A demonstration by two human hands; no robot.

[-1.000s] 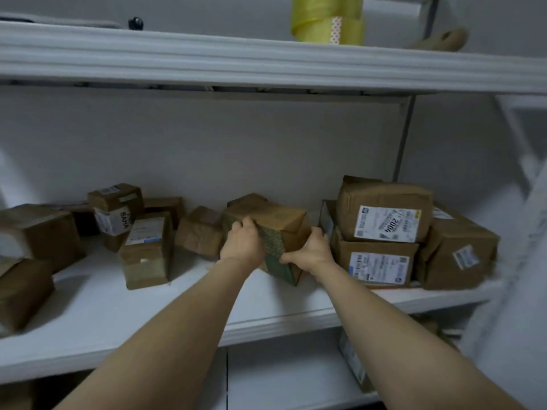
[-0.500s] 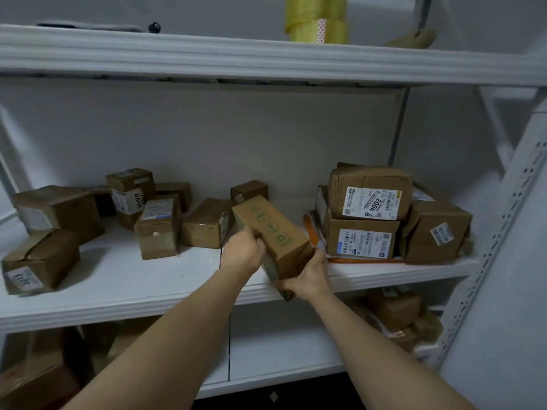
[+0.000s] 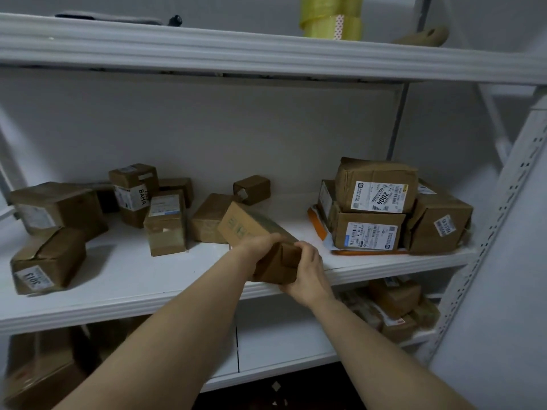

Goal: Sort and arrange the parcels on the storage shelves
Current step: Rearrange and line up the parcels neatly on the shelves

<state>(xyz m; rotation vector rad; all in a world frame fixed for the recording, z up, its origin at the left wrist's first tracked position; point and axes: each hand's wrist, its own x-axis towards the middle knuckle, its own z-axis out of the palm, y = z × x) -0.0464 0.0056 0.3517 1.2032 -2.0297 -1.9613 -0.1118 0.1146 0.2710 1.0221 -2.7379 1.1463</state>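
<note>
Three white shelf levels in view on a metal rack, with a punched upright (image 3: 485,232) on the right and a plain pale wall (image 3: 236,128) behind.

Middle shelf (image 3: 133,276) carries most of the load. Upper shelf (image 3: 266,51) is above it. Lower shelf (image 3: 281,344) has more brown parcels, blurred.

Right end of middle shelf: stack of three labelled parcels (image 3: 376,184), touching each other, on an orange mailer (image 3: 318,229).

Left end: loose cluster of brown parcels (image 3: 59,205) at mixed angles, some leaning on each other.

Held parcel (image 3: 251,229): long brown box, green print on the top face.
- Long axis runs near-right to far-left.
- Far end points toward the back-left cluster, just beside a plain box (image 3: 207,220).
- Near end is over the shelf's front edge.
- Can't tell if it touches the shelf.

Left hand (image 3: 260,247) is on top of the near end, fingers curled over it. Right hand (image 3: 307,276) cups the near corner from below, fingers wrapped on the box.

Small box (image 3: 251,189) sits alone near the wall. Yellow tape rolls (image 3: 331,16) are on the upper shelf.
</note>
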